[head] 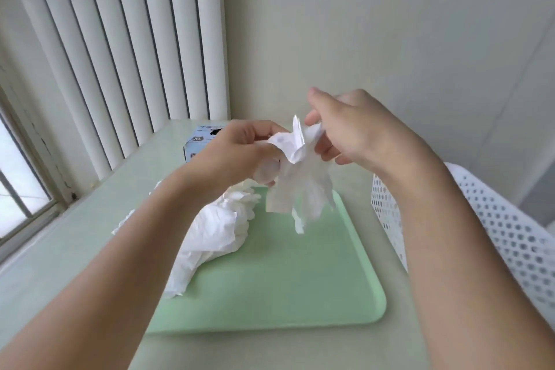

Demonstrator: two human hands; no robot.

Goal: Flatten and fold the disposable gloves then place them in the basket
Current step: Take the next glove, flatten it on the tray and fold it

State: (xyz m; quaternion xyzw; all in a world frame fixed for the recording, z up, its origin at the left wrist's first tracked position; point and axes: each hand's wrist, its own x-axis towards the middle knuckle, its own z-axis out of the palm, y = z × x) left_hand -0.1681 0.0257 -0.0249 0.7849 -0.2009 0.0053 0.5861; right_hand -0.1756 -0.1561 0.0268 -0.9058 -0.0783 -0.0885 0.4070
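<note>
White vertical blinds (120, 48) cover a daylit window (18, 189) beside plain walls (390, 39).

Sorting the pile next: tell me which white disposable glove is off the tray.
The crumpled thin white plastic glove pinched between both hands; the other gloves lie heaped on the green tray.

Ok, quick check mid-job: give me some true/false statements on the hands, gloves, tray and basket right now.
1. Both hands hold one glove in the air above the green tray. True.
2. The left hand rests flat on the tray. False: it is raised, pinching the glove.
3. A pile of crumpled gloves lies on the tray's left side. True.
4. The white basket stands left of the tray. False: it is on the right.
5. The right hand has its grip on the glove's upper edge. True.
</note>
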